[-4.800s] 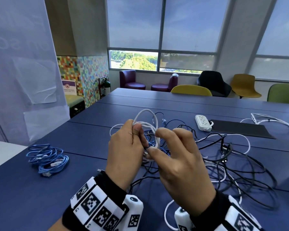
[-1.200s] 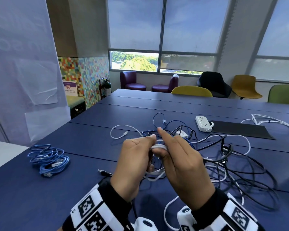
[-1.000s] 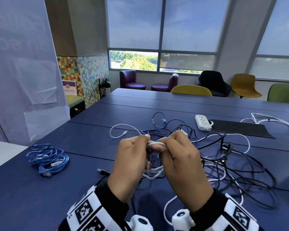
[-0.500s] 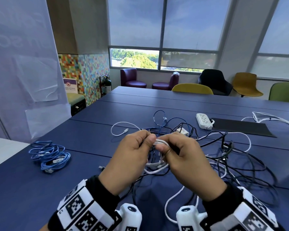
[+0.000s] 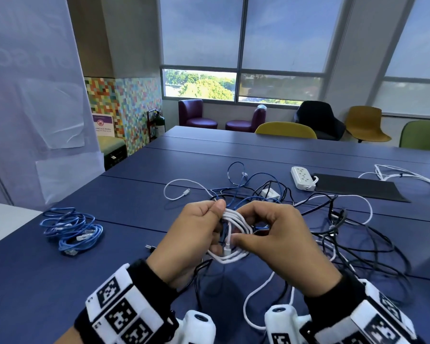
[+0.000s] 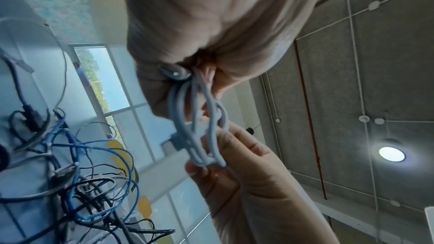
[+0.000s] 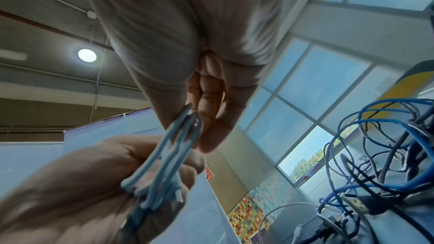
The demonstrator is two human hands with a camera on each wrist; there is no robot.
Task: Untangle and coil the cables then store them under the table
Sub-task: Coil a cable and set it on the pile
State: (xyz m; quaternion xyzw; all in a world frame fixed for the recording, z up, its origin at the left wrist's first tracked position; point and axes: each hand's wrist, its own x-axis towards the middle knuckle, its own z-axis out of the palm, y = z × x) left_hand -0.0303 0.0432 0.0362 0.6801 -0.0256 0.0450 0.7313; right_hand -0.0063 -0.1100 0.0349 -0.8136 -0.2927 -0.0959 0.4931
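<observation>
Nearest to me, both hands work a small white cable coil (image 5: pixel 233 234) held above the near edge of the table (image 5: pixel 134 214). My left hand (image 5: pixel 194 234) has its grip clamped on the top of the loops between thumb and fingers; my right hand (image 5: pixel 278 234) pinches the coil's other side, thumb by the plug end. The left-wrist view shows several tight white loops bunched together, one strand seeming to cross over the rest, so I judge this coil nearly finished.

To the left on the table lies a blue cable bundle (image 5: pixel 71 230), loosely coiled and set apart; that one looks done, though not stored. A white tail (image 5: pixel 256 301) trails from below the hands toward me.

Just beyond the hands sprawls the tangle (image 5: pixel 333 234): black, blue and white cables looped over each other, with a loose white lead (image 5: pixel 181 192) curling out on its left. That is most of the job still ahead. Farther back sit a white power strip (image 5: pixel 303 177) and a dark mat (image 5: pixel 358 188). Nothing has gone under the table as far as I can see.
</observation>
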